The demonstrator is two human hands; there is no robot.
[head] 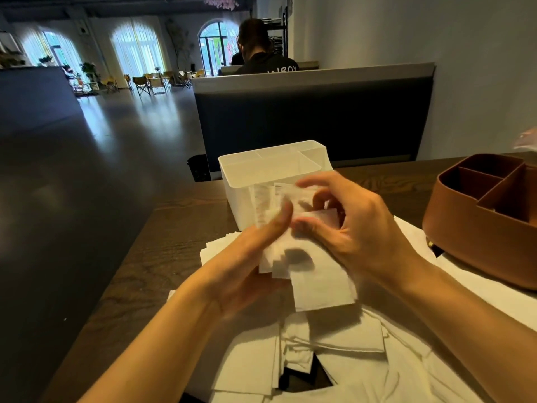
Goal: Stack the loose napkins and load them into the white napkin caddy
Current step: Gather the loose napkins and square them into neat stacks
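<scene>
An uneven bunch of white napkins (316, 280) hangs in the air between both hands, just in front of the white napkin caddy (247, 181). My left hand (247, 257) holds the bunch from the left, thumb pressed on its face. My right hand (354, 225) pinches the upper napkins from the right, fingers curled over their top edge. The caddy stands on the dark wooden table (162, 245); its compartments look bare. Many loose napkins (334, 344) lie scattered on the table below my hands, toward the near edge.
A brown leather divided caddy (479, 228) stands at the right on more white napkins. The table's left edge drops to a dark floor. Behind the table is a dark booth back (313, 117), with a person seated beyond it.
</scene>
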